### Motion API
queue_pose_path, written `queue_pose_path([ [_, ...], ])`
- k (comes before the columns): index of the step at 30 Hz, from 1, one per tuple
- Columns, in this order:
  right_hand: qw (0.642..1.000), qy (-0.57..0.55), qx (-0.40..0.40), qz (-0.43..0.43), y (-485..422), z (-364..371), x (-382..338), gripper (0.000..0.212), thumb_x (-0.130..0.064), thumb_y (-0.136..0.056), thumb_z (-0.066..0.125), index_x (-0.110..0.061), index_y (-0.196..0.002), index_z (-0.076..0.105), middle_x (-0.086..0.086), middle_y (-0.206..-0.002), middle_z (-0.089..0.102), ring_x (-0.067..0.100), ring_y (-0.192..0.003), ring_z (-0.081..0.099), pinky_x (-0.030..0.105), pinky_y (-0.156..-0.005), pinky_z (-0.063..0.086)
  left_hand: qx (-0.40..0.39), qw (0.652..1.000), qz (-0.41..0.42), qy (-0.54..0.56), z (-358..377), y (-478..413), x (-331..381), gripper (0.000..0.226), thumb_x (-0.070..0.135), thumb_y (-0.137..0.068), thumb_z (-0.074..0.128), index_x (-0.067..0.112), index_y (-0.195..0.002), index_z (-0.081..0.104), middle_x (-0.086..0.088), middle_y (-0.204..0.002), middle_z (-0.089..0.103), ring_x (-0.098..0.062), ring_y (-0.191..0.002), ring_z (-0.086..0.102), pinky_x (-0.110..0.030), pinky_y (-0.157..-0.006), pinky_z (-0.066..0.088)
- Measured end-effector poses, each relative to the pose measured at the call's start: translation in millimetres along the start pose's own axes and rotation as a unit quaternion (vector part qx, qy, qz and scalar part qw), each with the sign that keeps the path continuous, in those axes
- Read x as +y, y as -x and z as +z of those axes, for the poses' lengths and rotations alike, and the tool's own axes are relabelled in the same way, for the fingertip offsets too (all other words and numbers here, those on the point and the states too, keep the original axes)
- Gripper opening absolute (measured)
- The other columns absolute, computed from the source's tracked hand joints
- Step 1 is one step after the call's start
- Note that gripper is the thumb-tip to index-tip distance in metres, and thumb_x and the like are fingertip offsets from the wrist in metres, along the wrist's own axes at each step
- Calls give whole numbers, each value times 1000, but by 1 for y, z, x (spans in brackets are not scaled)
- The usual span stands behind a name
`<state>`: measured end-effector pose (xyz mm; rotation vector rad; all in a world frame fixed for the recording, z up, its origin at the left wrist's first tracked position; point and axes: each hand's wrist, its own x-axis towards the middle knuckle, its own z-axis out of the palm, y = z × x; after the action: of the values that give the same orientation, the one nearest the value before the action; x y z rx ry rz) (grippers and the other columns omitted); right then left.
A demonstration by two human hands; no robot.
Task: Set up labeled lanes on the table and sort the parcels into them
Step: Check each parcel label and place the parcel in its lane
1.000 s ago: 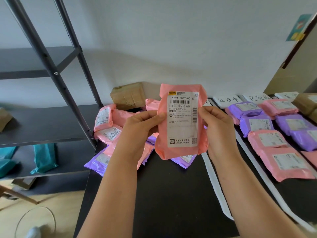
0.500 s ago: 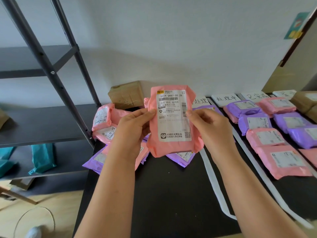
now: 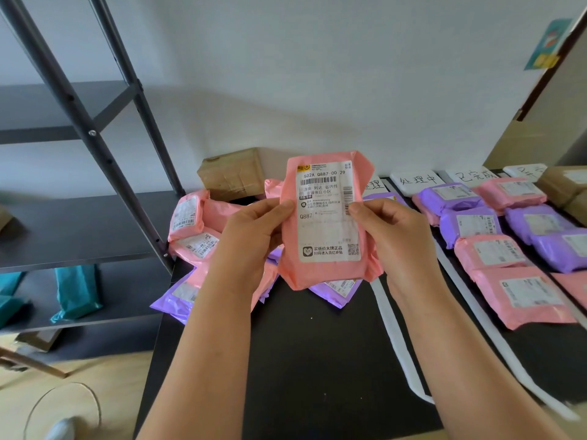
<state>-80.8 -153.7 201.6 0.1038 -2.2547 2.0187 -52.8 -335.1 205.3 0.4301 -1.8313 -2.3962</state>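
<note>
A pink parcel stands upright above the counter, white shipping label facing the camera, pinched at its side edges by the left hand and right hand. Behind it and to its left lies a heap of pink and purple parcels. To its right, white tape strips border lanes of sorted parcels, headed by handwritten cards.

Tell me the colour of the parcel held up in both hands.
The held parcel is pink, with a white shipping label; head view shows it best.
</note>
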Motion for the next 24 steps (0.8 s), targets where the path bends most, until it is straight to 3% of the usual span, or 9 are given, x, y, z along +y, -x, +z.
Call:
queue_pose_path([
  [2,1000,-1,11,-8,-1,0,0,11,-21,-92,69,-20,-81,72,-15,-73,72,-3,-67,66,12,-56,47,-11,1000,1,-23,2,1,0,16,19,-97,60,10,-100,73,-7,-98,76,-15,-82,70,-23,-71,56],
  [5,999,-14,27,-10,-2,0,1,11,-21,-93,68,-22,-83,72,-11,-79,74,6,-77,71,27,-64,56,-27,998,4,-65,3,3,0,15,22,-95,62,13,-96,74,-5,-97,77,-17,-85,69,-26,-79,56],
  [8,999,-19,39,-4,-1,-1,2,12,-23,-94,67,-24,-83,72,-9,-81,74,13,-81,72,40,-67,59,-40,991,23,-126,3,5,0,11,14,-89,69,15,-99,74,-3,-95,77,-21,-91,73,-31,-87,57],
  [14,999,13,30,15,4,0,-3,10,-23,-94,66,-21,-85,70,-10,-71,69,11,-65,68,55,-49,57,-24,988,55,-143,3,4,3,18,-1,-82,73,4,-99,73,-10,-95,76,-29,-93,72,-37,-88,57],
  [19,999,38,34,-12,4,0,-4,4,-20,-94,66,-20,-90,68,-13,-73,67,12,-69,69,48,-46,58,-22,987,63,-143,3,5,5,17,-2,-82,72,1,-99,72,-12,-95,76,-31,-93,71,-40,-85,56],
  [21,998,47,38,-24,3,-1,-4,4,-17,-94,66,-17,-91,68,-17,-69,66,2,-62,65,32,-45,57,-25,987,61,-147,3,5,6,16,-1,-83,72,2,-99,72,-12,-95,76,-32,-93,71,-43,-88,56],
  [23,997,49,42,-38,2,-1,-3,3,-15,-93,66,-14,-92,68,-17,-70,65,-5,-59,60,13,-43,46,-28,986,61,-151,3,5,7,14,0,-83,72,4,-97,73,-10,-93,76,-32,-93,71,-45,-90,56],
  [24,997,48,45,-41,2,-1,-3,2,-15,-93,67,-13,-93,68,-14,-74,66,-6,-61,60,10,-44,44,-28,986,62,-153,2,5,7,13,1,-84,72,6,-96,73,-8,-92,77,-31,-92,71,-46,-90,56],
])
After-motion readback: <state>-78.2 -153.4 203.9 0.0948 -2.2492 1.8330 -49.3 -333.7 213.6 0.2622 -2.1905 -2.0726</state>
